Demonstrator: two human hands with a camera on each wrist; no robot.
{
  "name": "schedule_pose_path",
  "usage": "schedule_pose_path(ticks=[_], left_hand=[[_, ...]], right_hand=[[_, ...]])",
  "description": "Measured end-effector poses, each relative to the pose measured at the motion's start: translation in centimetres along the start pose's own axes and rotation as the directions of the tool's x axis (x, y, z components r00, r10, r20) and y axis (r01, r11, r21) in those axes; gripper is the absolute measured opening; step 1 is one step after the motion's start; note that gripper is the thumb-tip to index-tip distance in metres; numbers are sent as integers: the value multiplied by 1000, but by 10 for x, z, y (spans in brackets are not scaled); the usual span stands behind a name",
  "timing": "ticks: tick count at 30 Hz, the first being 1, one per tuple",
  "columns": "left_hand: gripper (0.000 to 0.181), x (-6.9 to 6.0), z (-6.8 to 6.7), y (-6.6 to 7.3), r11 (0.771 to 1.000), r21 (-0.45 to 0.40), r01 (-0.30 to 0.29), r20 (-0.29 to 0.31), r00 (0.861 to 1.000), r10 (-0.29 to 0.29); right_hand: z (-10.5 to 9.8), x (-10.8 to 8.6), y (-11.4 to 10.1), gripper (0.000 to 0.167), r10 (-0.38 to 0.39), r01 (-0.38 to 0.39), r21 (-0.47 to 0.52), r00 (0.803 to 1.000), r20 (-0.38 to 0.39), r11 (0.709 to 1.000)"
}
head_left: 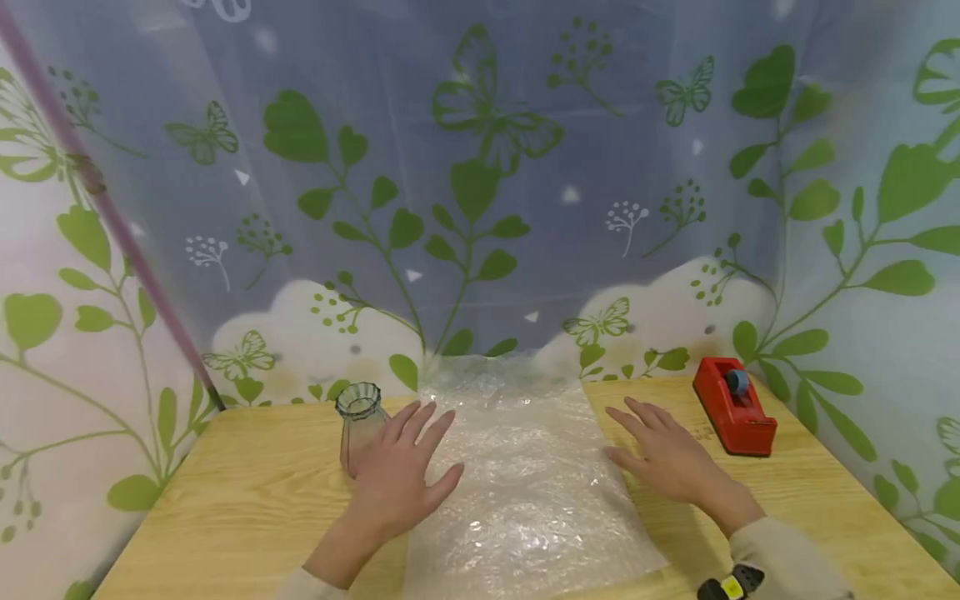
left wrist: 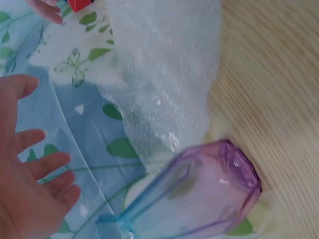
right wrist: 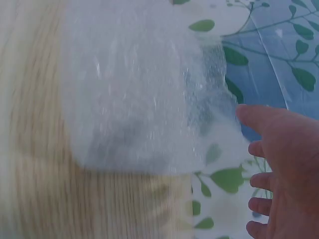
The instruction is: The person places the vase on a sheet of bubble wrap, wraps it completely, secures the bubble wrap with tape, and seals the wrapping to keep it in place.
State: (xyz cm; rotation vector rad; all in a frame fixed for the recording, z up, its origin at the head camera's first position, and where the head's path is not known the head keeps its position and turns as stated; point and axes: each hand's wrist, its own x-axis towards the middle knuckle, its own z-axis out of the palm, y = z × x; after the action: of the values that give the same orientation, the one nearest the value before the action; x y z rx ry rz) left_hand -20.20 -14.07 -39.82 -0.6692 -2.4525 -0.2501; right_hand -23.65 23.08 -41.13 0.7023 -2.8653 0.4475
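Left fingers (head_left: 437, 434) spread | vase (left wrist: 197, 191): faceted, teal-purple | bubble wrap (head_left: 525, 471): translucent

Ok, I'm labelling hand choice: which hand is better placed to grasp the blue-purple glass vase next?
Probably the left hand: it appears beside the vase, spread and empty. The right hand is opposite, across the clear bubble-wrap sheet, nearer the red tape dispenser.

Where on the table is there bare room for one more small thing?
Bare: the wood-grain table left of the purple-and-blue glass vase; also between the clear bubble wrap sheet and the red tape dispenser, partly hidden by the right hand. Crowded: the middle, covered by that sheet, and around the left hand.
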Motion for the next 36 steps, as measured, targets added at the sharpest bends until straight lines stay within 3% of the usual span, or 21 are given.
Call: schedule_pose_path(ticks=[3,9,11,15,17,19,22,25,29,30,32,35,36], left_hand=[[55,0,-5,-10,1000,7,-21,-112,994,21],[50,2,-16,-28,997,-34,-62,-273,961,51],[48,3,-19,-33,996,-50,-73,-323,945,53],[45,2,-27,-42,992,-100,-76,-438,899,25],[47,1,-29,-46,991,-129,-47,-479,878,-21],[52,-2,-31,-50,984,-178,13,-487,868,-99],[60,-10,-31,-53,942,-307,134,-450,852,-268],[70,-17,-31,-53,853,-463,241,-373,820,-434],[78,-21,-30,-54,702,-622,346,-234,774,-589],[79,-22,-30,-55,655,-655,377,-184,761,-622],[84,-24,-30,-58,532,-713,456,-49,725,-687],[90,-26,-30,-62,335,-746,575,168,650,-741],[92,-27,-30,-64,283,-739,612,230,624,-747]], right_hand=[[4,7,-9,63,-14,14,20,1000,3,1000],[12,21,-26,62,-46,46,32,999,-5,998],[13,25,-31,63,-59,60,31,998,-11,998],[14,34,-39,62,-81,82,33,996,-22,996],[15,39,-43,62,-89,91,44,996,-28,995],[16,43,-47,62,-94,95,51,995,-25,994],[17,48,-53,63,-97,98,67,995,-10,993],[19,53,-59,63,-102,101,75,995,5,992],[22,58,-65,63,-105,105,72,994,5,992],[23,59,-66,63,-108,107,70,994,5,992],[24,61,-68,63,-111,110,72,994,6,991],[25,62,-71,63,-114,113,88,993,7,990],[25,62,-72,63,-116,114,96,993,6,989]])
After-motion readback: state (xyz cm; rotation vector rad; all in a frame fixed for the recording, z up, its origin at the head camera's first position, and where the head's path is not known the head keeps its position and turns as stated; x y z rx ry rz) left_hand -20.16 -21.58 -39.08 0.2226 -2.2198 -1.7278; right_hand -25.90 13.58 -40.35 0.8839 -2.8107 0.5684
